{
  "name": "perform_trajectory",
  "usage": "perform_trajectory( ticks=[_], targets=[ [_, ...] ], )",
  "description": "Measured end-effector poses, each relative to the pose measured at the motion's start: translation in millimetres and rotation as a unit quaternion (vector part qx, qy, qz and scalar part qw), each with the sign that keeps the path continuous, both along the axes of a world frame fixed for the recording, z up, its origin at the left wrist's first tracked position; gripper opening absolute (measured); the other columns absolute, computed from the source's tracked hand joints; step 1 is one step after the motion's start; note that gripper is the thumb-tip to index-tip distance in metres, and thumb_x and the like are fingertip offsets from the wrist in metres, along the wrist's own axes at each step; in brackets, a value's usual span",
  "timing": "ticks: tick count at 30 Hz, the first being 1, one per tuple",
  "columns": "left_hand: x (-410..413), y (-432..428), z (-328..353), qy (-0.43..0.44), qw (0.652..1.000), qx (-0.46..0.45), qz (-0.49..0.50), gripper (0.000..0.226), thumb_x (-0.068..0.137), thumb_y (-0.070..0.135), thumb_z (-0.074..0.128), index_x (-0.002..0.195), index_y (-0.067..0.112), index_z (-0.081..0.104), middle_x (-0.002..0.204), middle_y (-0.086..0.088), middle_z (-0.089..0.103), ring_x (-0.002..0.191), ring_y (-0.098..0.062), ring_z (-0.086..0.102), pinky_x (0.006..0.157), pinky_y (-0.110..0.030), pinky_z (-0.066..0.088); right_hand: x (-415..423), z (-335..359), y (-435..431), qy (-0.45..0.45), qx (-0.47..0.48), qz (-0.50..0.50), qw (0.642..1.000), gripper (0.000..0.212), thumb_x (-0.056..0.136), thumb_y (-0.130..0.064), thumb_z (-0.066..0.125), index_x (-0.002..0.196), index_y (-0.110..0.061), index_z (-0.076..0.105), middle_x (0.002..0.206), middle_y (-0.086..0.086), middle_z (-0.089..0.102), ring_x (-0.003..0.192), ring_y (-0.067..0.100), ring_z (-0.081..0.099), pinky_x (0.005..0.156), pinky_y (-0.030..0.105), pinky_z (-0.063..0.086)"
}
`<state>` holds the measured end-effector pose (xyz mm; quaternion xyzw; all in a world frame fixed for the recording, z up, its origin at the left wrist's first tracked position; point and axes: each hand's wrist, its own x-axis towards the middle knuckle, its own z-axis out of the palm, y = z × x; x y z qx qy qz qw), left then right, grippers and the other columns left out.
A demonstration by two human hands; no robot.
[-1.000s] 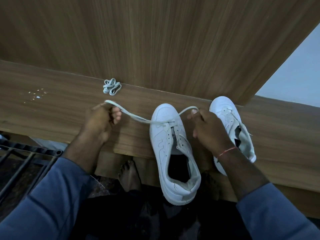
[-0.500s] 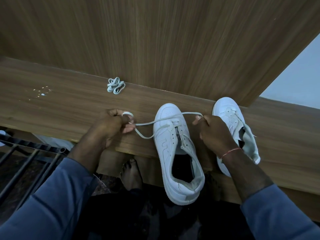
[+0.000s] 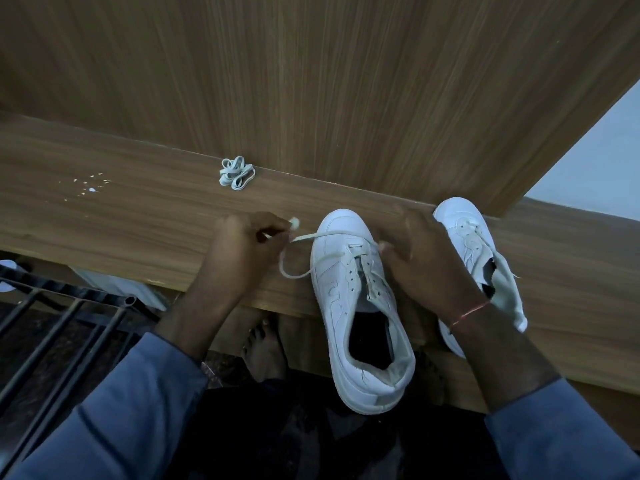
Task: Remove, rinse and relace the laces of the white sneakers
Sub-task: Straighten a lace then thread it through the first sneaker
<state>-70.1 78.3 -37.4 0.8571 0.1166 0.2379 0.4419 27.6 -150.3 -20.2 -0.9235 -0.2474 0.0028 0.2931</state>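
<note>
Two white sneakers rest on a wooden ledge (image 3: 138, 216), toes pointing away from me. The near sneaker (image 3: 349, 306) has its heel hanging over the ledge's front edge; a white lace (image 3: 301, 249) runs through its lowest eyelets. My left hand (image 3: 242, 247) is shut on the lace's left end, just left of the toe, with a slack loop below. My right hand (image 3: 426, 261) pinches the lace's right end beside the eyelets and partly covers the second sneaker (image 3: 471, 244). A second lace (image 3: 237, 173) lies bundled at the back of the ledge.
A wooden panel (image 3: 311, 81) rises behind the ledge. White specks (image 3: 88, 185) dot the ledge at left. A black metal rack (image 3: 62, 317) stands below at left. A bare foot (image 3: 265, 348) is on the dark floor under the ledge.
Both hands have drawn in toward the near sneaker. The lace, stretched wide a second ago, now hangs slack with a loop at the left of the toe.
</note>
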Motion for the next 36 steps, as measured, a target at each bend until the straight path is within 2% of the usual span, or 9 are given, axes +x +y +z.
perform_trajectory(
  ticks=[2,6,11,15,20,24,28,33,36],
  targets=[
    [-3,-12,8,-0.035,0.994,0.087,-0.060,0.010,0.082,0.017,0.072,0.091,0.017,0.077,0.072,0.019,0.066,0.061,0.002,0.060,0.059,-0.012,0.045,-11,9,10,-0.020,0.036,0.103,0.994,0.056,0.092,-0.036,0.057,0.144,-0.022,0.043,0.146,-0.001,0.047,0.138,0.015,0.037,0.116,0.037,0.028],
    [-5,-31,18,-0.041,0.966,0.209,-0.145,0.022,0.082,0.027,0.057,0.090,0.021,0.077,0.071,0.004,0.068,0.056,-0.010,0.059,0.054,-0.032,0.049,-26,10,31,-0.089,0.014,0.202,0.975,0.037,0.087,-0.031,0.059,0.121,-0.019,0.068,0.132,0.003,0.061,0.135,0.023,0.040,0.108,0.009,0.012],
    [-6,-41,17,-0.052,0.967,0.220,-0.116,0.017,0.080,0.019,0.061,0.082,0.018,0.078,0.067,0.001,0.067,0.055,-0.017,0.060,0.052,-0.035,0.049,-23,12,26,-0.153,-0.023,0.171,0.973,0.015,0.081,-0.025,0.065,0.089,-0.017,0.075,0.101,-0.001,0.071,0.123,0.030,0.052,0.096,0.024,0.026],
    [-7,-38,24,-0.085,0.979,0.184,-0.010,0.008,0.078,0.008,0.066,0.072,0.008,0.071,0.065,-0.001,0.064,0.054,-0.016,0.058,0.053,-0.035,0.048,-11,13,16,-0.192,-0.118,0.076,0.971,0.027,0.085,-0.033,0.049,0.080,-0.021,0.073,0.098,-0.002,0.069,0.119,0.027,0.053,0.095,0.047,0.041],
    [-10,-18,29,-0.108,0.987,0.074,0.094,0.011,0.078,0.001,0.068,0.082,0.011,0.070,0.068,0.013,0.060,0.063,-0.003,0.060,0.058,-0.008,0.042,4,22,-11,-0.143,-0.032,0.019,0.989,0.025,0.083,-0.036,0.050,0.079,-0.017,0.066,0.089,-0.006,0.064,0.100,0.024,0.060,0.089,0.038,0.046],
    [-11,-35,28,-0.110,0.974,0.180,-0.081,0.009,0.081,0.004,0.070,0.086,0.011,0.073,0.077,0.001,0.064,0.060,-0.008,0.056,0.059,-0.026,0.046,-28,20,22,-0.056,0.004,0.160,0.986,0.043,0.087,-0.038,0.060,0.124,-0.016,0.062,0.125,-0.003,0.062,0.119,0.011,0.051,0.103,0.023,0.033],
    [-12,-37,25,-0.133,0.971,0.180,-0.079,0.007,0.081,0.003,0.070,0.085,0.007,0.074,0.076,-0.002,0.064,0.058,-0.010,0.056,0.056,-0.028,0.045,-25,19,24,-0.056,0.029,0.156,0.986,0.016,0.091,-0.020,0.060,0.097,-0.015,0.074,0.093,0.003,0.069,0.095,0.018,0.056,0.085,0.027,0.039],
    [-14,-27,30,-0.150,0.979,0.119,0.067,0.008,0.079,-0.001,0.069,0.079,0.006,0.070,0.070,-0.003,0.065,0.060,-0.011,0.057,0.058,-0.028,0.047,-4,18,1,-0.221,-0.098,0.027,0.970,0.019,0.082,-0.023,0.053,0.070,-0.015,0.065,0.079,0.003,0.063,0.089,0.031,0.059,0.074,0.042,0.045],
    [-14,-24,36,-0.137,0.985,0.071,0.076,0.009,0.083,0.006,0.068,0.090,0.010,0.069,0.077,0.006,0.064,0.064,-0.006,0.059,0.061,-0.018,0.048,-3,25,-9,-0.185,-0.011,0.004,0.983,0.017,0.085,-0.021,0.056,0.077,-0.012,0.068,0.087,0.003,0.070,0.102,0.027,0.062,0.086,0.040,0.046]
  ],
)
